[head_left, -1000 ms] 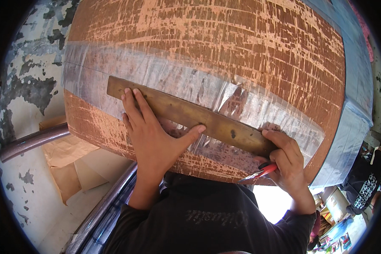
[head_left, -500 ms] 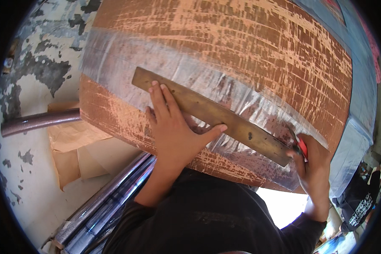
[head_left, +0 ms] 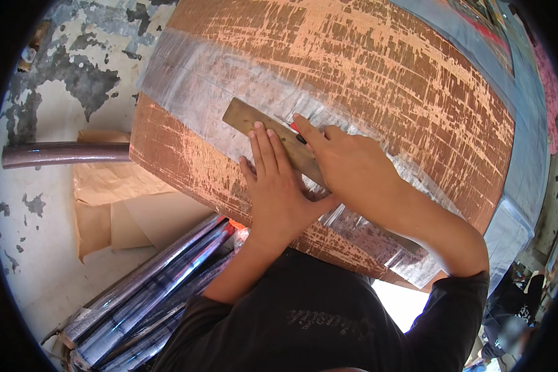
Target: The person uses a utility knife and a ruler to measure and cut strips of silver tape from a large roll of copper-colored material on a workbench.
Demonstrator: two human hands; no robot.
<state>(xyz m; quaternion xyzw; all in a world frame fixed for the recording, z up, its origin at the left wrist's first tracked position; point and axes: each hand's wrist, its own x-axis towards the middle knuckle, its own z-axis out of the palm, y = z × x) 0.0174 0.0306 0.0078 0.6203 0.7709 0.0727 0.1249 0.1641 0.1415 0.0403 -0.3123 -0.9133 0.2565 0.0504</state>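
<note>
My left hand lies spread over a flat brass-coloured straightedge, its fingertips pressing on the bar and its thumb reaching to the right. The bar lies slantwise on a strip of clear, shiny film, which stretches over a worn brown tabletop. My right hand is closed round a small red and black utility knife. The knife is at the far edge of the bar, near its left end, with the tip against the film. My right hand and forearm hide much of the bar's middle.
Rolls of shiny film lean at the lower left, below folded brown paper. A dark roll sticks out beside the table's left edge. Grey-blue sheeting covers the right side. Another person is at the lower right.
My right hand with the knife has travelled along the bar from its right end to near its left end. My left hand stays spread on the straightedge. The view has shifted slightly.
</note>
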